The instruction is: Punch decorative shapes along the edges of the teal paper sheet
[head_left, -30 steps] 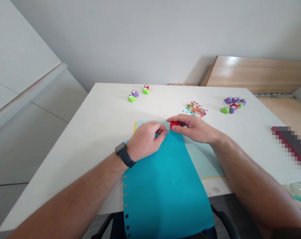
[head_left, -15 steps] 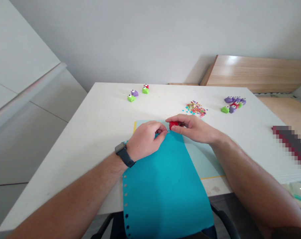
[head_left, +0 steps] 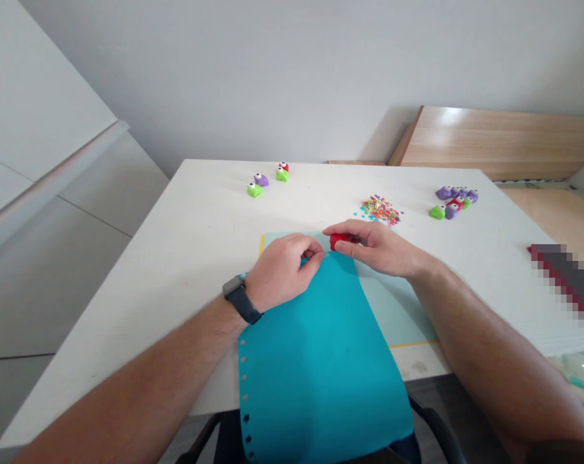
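Note:
A blue sheet [head_left: 325,348] hangs over the table's front edge towards me, with small star-shaped holes punched along its left side. My left hand [head_left: 292,267], with a dark watch on the wrist, pinches the sheet near its far edge. Just to the right, my right hand [head_left: 374,248] holds a small red craft punch [head_left: 338,241] between thumb and fingers at that same edge. A small pale hole shows in the sheet beside the punch. Whether the punch is clamped on the sheet I cannot tell.
On the white table [head_left: 176,283] lies a pale mat [head_left: 403,316] with yellow edging. Behind my right hand is a heap of colourful paper bits [head_left: 379,210]. Several big-eyed craft punches [head_left: 454,201] are grouped at right; more green and purple punches [head_left: 255,189] stand at back left.
My right hand and the red craft punch have shifted very slightly right, away from my left hand. The left hand stays on the sheet.

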Tool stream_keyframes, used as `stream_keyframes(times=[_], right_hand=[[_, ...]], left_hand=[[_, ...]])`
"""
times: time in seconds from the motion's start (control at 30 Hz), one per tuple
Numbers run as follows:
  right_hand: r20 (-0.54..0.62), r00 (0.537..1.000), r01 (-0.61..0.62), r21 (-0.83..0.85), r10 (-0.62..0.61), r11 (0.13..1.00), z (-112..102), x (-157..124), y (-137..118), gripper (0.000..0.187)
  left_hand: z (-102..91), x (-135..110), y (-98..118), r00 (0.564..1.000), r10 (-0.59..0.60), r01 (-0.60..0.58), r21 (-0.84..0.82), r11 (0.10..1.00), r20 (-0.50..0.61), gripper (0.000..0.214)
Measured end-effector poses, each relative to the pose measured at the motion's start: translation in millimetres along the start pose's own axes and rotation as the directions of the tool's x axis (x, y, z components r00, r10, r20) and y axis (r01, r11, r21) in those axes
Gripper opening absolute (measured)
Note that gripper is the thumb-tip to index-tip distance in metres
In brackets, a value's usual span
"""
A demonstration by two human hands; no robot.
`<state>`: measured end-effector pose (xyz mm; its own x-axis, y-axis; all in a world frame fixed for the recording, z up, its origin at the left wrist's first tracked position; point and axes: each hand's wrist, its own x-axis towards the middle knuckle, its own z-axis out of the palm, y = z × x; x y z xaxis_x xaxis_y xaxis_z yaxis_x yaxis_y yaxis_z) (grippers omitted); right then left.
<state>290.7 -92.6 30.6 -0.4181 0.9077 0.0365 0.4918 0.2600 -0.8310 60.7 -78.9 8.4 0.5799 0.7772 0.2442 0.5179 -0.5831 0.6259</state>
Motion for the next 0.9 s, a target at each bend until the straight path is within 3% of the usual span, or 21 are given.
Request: stream_keyframes(times=[0.9], right_hand=[[-0.008, 1.000, -0.006, -0.040, 0.006, 0.999, 2.6, 1.3, -1.0, 0.041]], left_hand=[[-1.0, 0.1, 1.4, 1.000, 0.001, -0.001, 0.009, 1.000, 0.000, 0.016]])
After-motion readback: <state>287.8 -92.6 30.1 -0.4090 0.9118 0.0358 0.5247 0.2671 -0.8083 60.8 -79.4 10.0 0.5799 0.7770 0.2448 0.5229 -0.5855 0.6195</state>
